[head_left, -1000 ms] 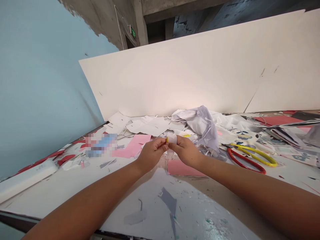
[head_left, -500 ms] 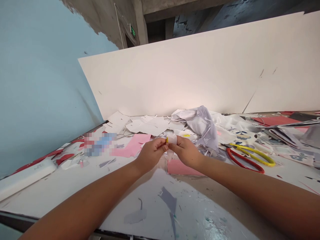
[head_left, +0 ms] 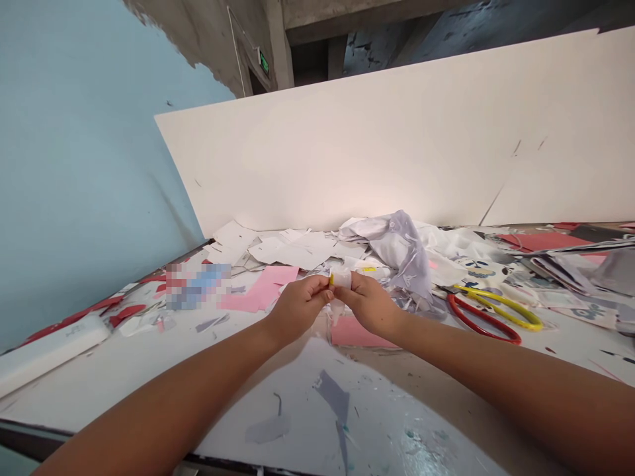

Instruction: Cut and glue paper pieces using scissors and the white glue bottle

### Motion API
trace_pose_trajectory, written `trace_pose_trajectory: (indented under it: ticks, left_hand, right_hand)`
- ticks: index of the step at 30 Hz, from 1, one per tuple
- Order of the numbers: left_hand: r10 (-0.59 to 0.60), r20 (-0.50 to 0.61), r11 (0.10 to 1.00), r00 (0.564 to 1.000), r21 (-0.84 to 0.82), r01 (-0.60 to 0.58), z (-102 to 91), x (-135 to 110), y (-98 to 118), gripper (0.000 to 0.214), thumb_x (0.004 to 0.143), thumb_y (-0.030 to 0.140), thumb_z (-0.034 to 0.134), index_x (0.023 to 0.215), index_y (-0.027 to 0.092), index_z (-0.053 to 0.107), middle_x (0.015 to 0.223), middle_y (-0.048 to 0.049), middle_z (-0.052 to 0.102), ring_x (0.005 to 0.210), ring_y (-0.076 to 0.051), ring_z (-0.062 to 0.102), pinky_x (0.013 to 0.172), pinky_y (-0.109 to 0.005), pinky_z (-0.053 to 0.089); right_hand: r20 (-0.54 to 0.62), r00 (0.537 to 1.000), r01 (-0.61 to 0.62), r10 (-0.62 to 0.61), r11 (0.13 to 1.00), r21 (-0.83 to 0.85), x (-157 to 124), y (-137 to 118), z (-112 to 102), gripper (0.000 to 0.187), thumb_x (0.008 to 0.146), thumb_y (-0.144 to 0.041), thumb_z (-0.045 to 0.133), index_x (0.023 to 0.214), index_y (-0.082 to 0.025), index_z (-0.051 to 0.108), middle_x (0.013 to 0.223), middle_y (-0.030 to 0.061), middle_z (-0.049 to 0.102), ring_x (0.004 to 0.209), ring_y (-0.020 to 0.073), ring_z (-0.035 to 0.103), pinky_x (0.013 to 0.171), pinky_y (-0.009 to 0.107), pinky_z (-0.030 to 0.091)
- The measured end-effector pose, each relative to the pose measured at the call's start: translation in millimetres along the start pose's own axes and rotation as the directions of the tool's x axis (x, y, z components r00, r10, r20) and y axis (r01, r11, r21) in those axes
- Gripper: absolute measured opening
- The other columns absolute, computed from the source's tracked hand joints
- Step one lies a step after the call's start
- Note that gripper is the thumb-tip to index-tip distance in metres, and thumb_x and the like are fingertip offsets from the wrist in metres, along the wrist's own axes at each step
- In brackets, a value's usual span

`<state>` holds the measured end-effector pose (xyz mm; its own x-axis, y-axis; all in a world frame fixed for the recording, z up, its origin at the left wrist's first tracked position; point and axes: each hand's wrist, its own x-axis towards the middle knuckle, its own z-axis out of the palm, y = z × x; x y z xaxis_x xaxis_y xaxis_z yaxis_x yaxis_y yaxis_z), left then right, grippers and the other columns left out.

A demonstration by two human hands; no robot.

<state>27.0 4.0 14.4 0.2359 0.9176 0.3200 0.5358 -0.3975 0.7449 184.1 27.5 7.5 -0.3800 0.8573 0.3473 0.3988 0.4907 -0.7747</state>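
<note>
My left hand [head_left: 297, 305] and my right hand [head_left: 368, 303] meet above the white table [head_left: 149, 370], fingers pinched together. Between them they hold a small whitish roll with a yellow edge [head_left: 339, 279], perhaps tape; I cannot make it out for sure. A clear strip hangs down from it toward a pink paper piece [head_left: 358, 332] lying just under my right hand. Both forearms reach in from the near edge.
Scissors with red and yellow handles [head_left: 489, 314] lie to the right. Pink paper [head_left: 262, 291], white paper scraps [head_left: 285, 250] and crumpled plastic wrap [head_left: 401, 251] are heaped at the back against a big white board [head_left: 397, 145]. Grey scraps [head_left: 332, 393] lie near me. A blue wall stands at left.
</note>
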Motion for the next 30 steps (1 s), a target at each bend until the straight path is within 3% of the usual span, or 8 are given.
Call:
trace_pose_trajectory:
  ticks: [6,19,30]
  left_hand:
    - [-0.01,0.018,1.0,1.0,-0.004,0.01,-0.1,-0.7,-0.6,0.02,0.078,0.035,0.042,0.083,0.021,0.055,0.073,0.0022,0.056,0.065,-0.012,0.047,0.058,-0.023,0.035]
    - [-0.003,0.048,0.999,0.999,0.048,0.001,-2.3,-3.4,1.5,0.019,0.078,0.036,0.041,0.076,0.021,0.053,0.064,0.0035,0.05,0.058,-0.011,0.041,0.052,-0.022,0.03]
    - [-0.018,0.073,0.998,0.997,0.062,0.014,-2.1,-4.3,5.0,0.02,0.078,0.035,0.042,0.065,0.02,0.045,0.057,0.0053,0.039,0.053,-0.009,0.033,0.049,-0.021,0.026]
  right_hand:
    - [0.007,1.0,-0.021,0.021,1.0,0.022,-2.3,-5.8,-1.7,0.019,0.074,-0.03,0.041,0.059,-0.019,0.036,0.057,-0.0043,0.039,0.056,0.0109,0.037,0.052,0.024,0.027]
    - [0.028,0.997,-0.068,0.066,0.991,0.114,-9.2,-11.9,-0.6,0.018,0.074,-0.03,0.04,0.059,-0.02,0.035,0.059,-0.0043,0.035,0.056,0.0102,0.033,0.052,0.023,0.027]
    - [0.037,0.992,-0.122,0.117,0.972,0.199,-11.2,-7.1,0.7,0.015,0.073,-0.028,0.044,0.061,-0.019,0.043,0.056,-0.0052,0.036,0.054,0.0099,0.034,0.056,0.024,0.028]
